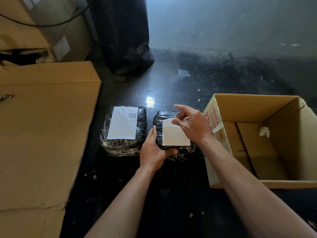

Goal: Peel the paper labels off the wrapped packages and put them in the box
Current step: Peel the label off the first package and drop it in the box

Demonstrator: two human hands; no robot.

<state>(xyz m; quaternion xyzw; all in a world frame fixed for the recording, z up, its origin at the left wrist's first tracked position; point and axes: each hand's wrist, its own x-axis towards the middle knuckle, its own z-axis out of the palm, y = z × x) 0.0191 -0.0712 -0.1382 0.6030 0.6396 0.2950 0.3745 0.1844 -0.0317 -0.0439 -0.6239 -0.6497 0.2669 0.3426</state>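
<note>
Pinching the far corner of the right label, the right hand has its thumb and curled fingers closed on the paper, while the index finger sticks out straight toward the far left. The rest of this white label lies flat on top of the right package, a dark bundle in shiny clear wrap. The left hand grips that package at its near left corner, fingers along the left side and thumb across the near edge. Just beside it to the left sits the left package, with the left label flat on top and no hand on it. Both packages rest on the dark floor. To the right stands the open box, red print on its left wall, with a crumpled paper inside. A large cardboard carton fills the left, and a black bag stands at the far side
</note>
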